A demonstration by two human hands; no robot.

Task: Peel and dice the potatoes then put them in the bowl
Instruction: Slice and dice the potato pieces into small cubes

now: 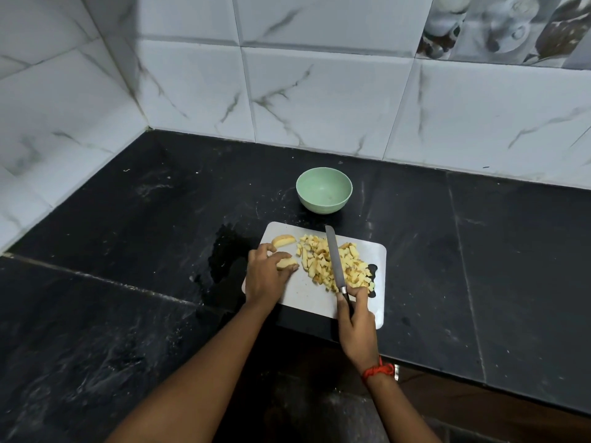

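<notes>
my left hand (265, 276) is at the left edge of the cutting board (303, 295), fingers (291, 268) curled round a potato chunk (285, 262) and holding it down on the board. my right hand (356, 327) is clamped on the handle of the knife (334, 260), fingers wrapped tight. the blade points away from me and lies over the diced potato pile (315, 259). the pile spreads from between my two hands to the right of the blade. one potato slice (283, 240) lies just beyond my left fingers. all the potato is on the board. a green bowl (324, 190) stands beyond the knife tip, apart from the board. there is a red thread (379, 369) on my right wrist. the surface (128, 251) is black stone with seams and whitish scuffs. it has a dark wet-looking patch (224, 251) just left of my left hand. white marble-look wall tiles (319, 91) meet in a corner ahead-left, and there are patterned tiles (511, 27) far ahead-right.
</notes>
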